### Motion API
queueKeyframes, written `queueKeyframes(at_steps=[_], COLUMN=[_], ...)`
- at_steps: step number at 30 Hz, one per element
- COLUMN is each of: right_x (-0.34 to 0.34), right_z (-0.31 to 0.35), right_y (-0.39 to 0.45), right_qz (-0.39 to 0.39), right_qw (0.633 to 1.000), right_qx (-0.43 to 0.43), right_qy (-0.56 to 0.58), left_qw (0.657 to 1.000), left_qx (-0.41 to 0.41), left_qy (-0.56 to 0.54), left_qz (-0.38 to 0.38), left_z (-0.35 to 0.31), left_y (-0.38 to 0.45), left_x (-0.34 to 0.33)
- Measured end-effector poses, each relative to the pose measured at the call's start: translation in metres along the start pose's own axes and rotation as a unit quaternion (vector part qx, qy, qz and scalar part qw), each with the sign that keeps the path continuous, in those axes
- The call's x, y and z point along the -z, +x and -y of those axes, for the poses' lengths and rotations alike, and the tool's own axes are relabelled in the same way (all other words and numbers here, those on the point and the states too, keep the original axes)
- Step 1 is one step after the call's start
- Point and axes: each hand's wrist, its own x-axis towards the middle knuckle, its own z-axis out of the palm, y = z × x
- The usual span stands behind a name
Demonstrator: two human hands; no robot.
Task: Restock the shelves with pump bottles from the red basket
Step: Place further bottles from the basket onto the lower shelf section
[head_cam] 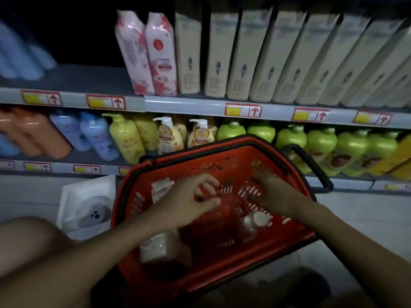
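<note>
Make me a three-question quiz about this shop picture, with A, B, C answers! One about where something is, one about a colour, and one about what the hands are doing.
1. Where are both hands?
A. Inside the red plastic basket
B. On the top shelf
C. On the floor

2. What colour are the round squat bottles on the lower shelf, behind the basket's far right corner?
A. Purple
B. Green
C. Black

3. Is the left hand carrying a bottle to the shelf yet?
A. Yes, above the shelf
B. Yes, beside the boxes
C. No, it is down in the basket

Answers:
1. A: the left hand and right hand reach down within the red plastic basket.
2. B: the round squat bottles are bright green.
3. C: it hovers low over the basket's contents, fingers spread.
</note>
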Motion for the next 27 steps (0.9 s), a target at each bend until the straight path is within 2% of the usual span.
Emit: queueKeyframes(at_steps=[2, 4, 8, 11, 13, 18, 23, 27], right_x=[-0.027, -0.045, -0.074, -0.079, -0.074, -0.064, -0.048, -0.028], right_z=[-0.025, -0.030, -0.038, -0.044, -0.043, -0.023, 0.006, 0.038], right_y=[0.009, 0.019, 0.031, 0.032, 0.034, 0.035, 0.027, 0.019], right_qz=[0.094, 0.129, 0.148, 0.212, 0.226, 0.152, 0.026, -0.049], right_qw=[0.988, 0.974, 0.977, 0.962, 0.955, 0.955, 0.984, 0.979], right_qx=[-0.063, -0.075, -0.085, -0.057, -0.048, -0.063, -0.138, -0.197], right_qy=[-0.105, -0.171, -0.129, -0.163, -0.188, -0.247, -0.113, 0.030], left_qw=[0.999, 0.996, 0.985, 0.974, 0.968, 0.955, 0.947, 0.956], left_qx=[0.005, -0.009, -0.025, -0.039, -0.036, -0.011, -0.017, -0.013], left_qy=[0.004, 0.028, 0.126, 0.179, 0.202, 0.247, 0.262, 0.232], left_qz=[0.040, 0.082, 0.115, 0.134, 0.146, 0.166, 0.187, 0.181], left_z=[0.001, -0.002, -0.004, -0.003, 0.001, 0.026, 0.039, 0.038], left_y=[0.010, 0.023, 0.041, 0.039, 0.035, 0.023, 0.012, 0.009], left_x=[-0.017, -0.033, -0.045, -0.050, -0.052, -0.051, -0.051, -0.056])
